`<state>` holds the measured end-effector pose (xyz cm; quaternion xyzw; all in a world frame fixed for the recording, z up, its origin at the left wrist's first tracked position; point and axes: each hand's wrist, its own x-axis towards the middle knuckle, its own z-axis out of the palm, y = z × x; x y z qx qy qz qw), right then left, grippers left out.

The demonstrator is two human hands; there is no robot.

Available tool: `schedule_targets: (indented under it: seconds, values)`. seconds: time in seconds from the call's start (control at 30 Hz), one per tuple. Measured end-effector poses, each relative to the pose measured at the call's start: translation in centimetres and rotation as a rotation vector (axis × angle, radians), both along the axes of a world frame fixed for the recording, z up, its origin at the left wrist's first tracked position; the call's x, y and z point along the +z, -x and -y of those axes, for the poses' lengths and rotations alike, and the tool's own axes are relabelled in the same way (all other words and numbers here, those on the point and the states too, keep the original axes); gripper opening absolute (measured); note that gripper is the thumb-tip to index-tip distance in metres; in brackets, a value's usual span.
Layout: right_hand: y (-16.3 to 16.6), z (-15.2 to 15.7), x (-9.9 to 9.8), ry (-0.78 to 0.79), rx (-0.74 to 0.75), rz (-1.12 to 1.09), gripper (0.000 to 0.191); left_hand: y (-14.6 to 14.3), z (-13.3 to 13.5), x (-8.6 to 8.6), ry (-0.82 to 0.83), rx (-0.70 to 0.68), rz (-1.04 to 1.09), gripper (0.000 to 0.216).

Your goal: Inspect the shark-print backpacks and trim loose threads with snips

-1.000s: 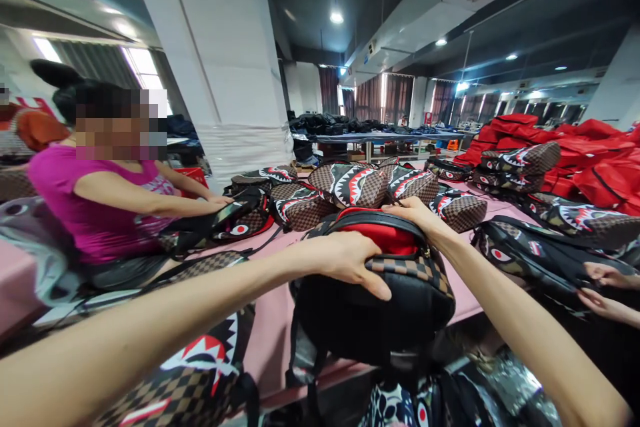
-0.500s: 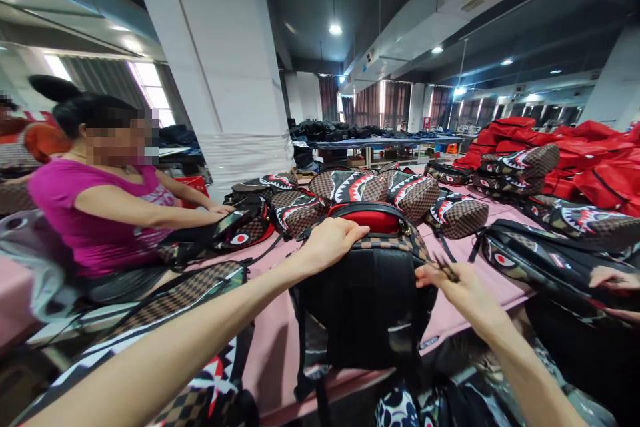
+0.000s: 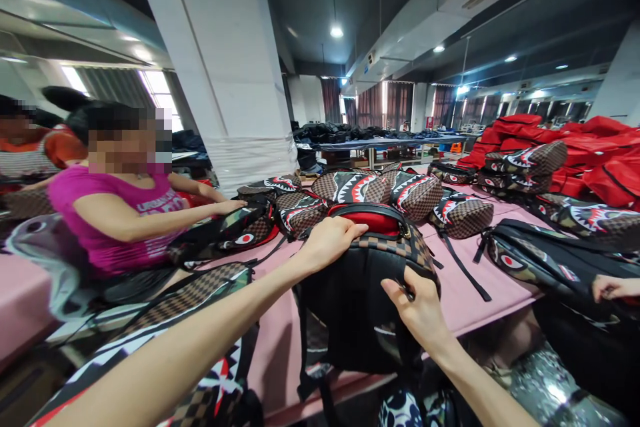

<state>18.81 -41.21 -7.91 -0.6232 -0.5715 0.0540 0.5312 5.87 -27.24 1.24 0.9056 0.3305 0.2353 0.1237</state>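
Backpack [image 3: 367,280] upright on pink table [image 3: 465,283] | left hand [image 3: 327,240] fingers curled, pressing its top | right hand [image 3: 420,307] fingertips pinching a strap at its side.

White pillar [image 3: 220,60], dark ceiling with round lights [image 3: 337,32], curtained windows [image 3: 373,103] — pink tables [image 3: 460,290]

Two bare hands, left hand [image 3: 327,240] and right hand [image 3: 417,303], rest on one black backpack [image 3: 360,300]; two co-workers sit left, and one other hand [image 3: 613,288] shows at right on one pink table [image 3: 465,287].
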Motion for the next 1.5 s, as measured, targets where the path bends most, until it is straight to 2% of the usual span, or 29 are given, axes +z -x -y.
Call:
schedule_targets:
  seconds: [0.1,0.17,0.23,0.3,0.4,0.53,0.73,0.93,1.03,1.17,1.23,1.3,1.4,1.5]
  values:
    - [-1.3,1.7,0.6,0.06,0.062,0.009,0.038,0.3,0.6,0.0,-0.006,-0.029,-0.014,0.05]
    - [-2.9,3.0,1.2,0.061,0.06,-0.006,0.034,0.5,0.9,-0.1,-0.011,-0.043,-0.011,0.05]
    - [-4.9,3.8,1.7,0.017,-0.052,0.002,0.029,0.7,1.0,-0.3,-0.013,-0.046,0.001,0.05]
    - [-6.8,3.8,1.8,-0.004,-0.179,0.044,0.036,0.8,1.1,-0.4,-0.01,-0.042,0.008,0.048]
    - [-8.6,2.5,1.2,0.004,-0.179,0.066,0.033,0.7,1.3,-0.3,-0.001,-0.048,0.007,0.048]
    - [-8.9,1.0,0.5,-0.045,-0.105,0.016,0.024,0.7,1.5,-0.3,0.016,-0.049,0.023,0.048]
    - [-8.8,0.7,0.9,-0.041,-0.075,0.007,0.017,0.7,1.5,-0.3,-0.002,-0.016,0.002,0.049]
    - [-10.0,0.0,0.8,-0.091,-0.115,-0.03,0.021,-0.2,0.5,-0.1,-0.011,-0.066,-0.003,0.047]
    - [-10.3,-0.5,1.2,-0.079,-0.141,-0.026,0.022,-0.6,-0.2,-0.2,-0.061,-0.073,0.094,0.04]
    - [-9.7,-1.0,1.5,-0.121,-0.143,-0.154,0.025,0.5,-0.1,-1.6,-0.322,-0.187,0.337,0.019]
    - [-9.2,-1.4,1.2,-0.115,-0.105,-0.225,0.029,1.5,0.8,-2.9,-0.501,-0.296,0.415,0.015]
    - [-8.8,-1.9,0.8,-0.119,-0.075,-0.299,0.029,2.2,2.2,-4.4,-0.626,-0.328,0.439,0.013]
    - [-8.5,-2.7,0.3,-0.134,-0.046,-0.37,0.028,2.2,4.6,-6.3,-0.643,-0.18,0.44,0.011]
    - [-8.5,-3.2,0.3,-0.14,-0.042,-0.381,0.027,1.0,6.3,-7.1,-0.554,0.012,0.452,0.017]
